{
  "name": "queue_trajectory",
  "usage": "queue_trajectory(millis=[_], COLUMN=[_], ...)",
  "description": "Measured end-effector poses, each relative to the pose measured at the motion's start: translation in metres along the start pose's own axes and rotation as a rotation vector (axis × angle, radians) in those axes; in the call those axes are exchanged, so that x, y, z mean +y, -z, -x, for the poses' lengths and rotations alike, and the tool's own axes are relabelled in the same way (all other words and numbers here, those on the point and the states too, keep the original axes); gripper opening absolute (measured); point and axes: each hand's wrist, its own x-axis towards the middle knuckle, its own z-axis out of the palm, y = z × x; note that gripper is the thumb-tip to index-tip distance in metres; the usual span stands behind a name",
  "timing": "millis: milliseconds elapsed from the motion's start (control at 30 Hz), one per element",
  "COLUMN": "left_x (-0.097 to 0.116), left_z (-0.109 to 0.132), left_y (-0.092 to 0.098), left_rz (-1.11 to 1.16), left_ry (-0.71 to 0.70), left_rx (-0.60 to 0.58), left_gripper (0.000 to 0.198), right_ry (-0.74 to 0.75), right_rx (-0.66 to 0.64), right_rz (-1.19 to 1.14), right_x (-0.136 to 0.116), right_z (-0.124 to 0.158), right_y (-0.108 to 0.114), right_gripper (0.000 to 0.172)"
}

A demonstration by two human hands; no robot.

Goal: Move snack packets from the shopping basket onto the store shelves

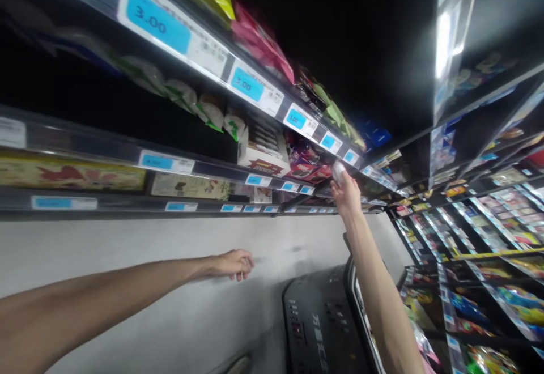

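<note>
My right hand (347,194) reaches up to the shelf edge, its fingers closed around a small white packet (339,172) whose kind I cannot make out. Close to it on the middle shelf are purple and red snack packs (304,161) and a white open box (266,150) of small wrapped items. Over the pale floor hangs my left hand (236,264), fingers curled in and no object visible in it. A dark grey shopping basket (327,323) with white lettering stands below my right forearm, which partly covers it.
Price tags (246,84) line the shelf edges. Pink and yellow bags (261,39) lie on the upper shelf, with white-and-green packs (210,112) beneath. Flat boxes (72,171) fill the low shelf. More stocked shelves (488,277) stand at the right, beyond the pale floor (140,243).
</note>
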Motion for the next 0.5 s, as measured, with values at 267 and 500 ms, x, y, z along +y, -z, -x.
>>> queue_trajectory(millis=[267,500], left_x=[-0.038,-0.073], left_z=[0.011,-0.004], left_y=[-0.014,-0.008], left_rz=[-0.576,-0.900], left_ry=[-0.022,-0.135], left_rx=[-0.225,-0.357], left_gripper=[0.021,0.019], right_ry=[0.228,0.399], right_rx=[0.183,0.338], right_rz=[-0.114,0.171], right_x=[0.017,0.024], right_z=[-0.047,-0.085], right_y=[-0.025,-0.046], right_gripper=[0.034,0.025])
